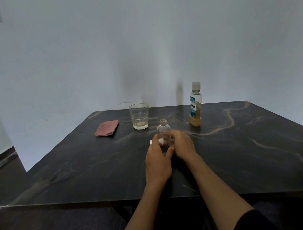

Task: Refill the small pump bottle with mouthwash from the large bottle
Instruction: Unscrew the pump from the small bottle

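The small clear bottle (163, 129) stands upright at the table's middle, its neck open and no pump on it. My left hand (158, 161) grips its lower body, thumb wrapped round the near side. A small white piece (151, 142) shows just past my left fingers; I cannot tell what it is. My right hand (183, 145) lies on the table against the bottle's right side, its fingers hidden. The large mouthwash bottle (195, 106), capped and holding some amber liquid, stands upright at the back right, apart from both hands.
A drinking glass (140, 119) with a little liquid stands behind the small bottle, to the left. A folded pink cloth (107, 130) lies further left. The dark marble table (244, 152) backs onto a pale wall.
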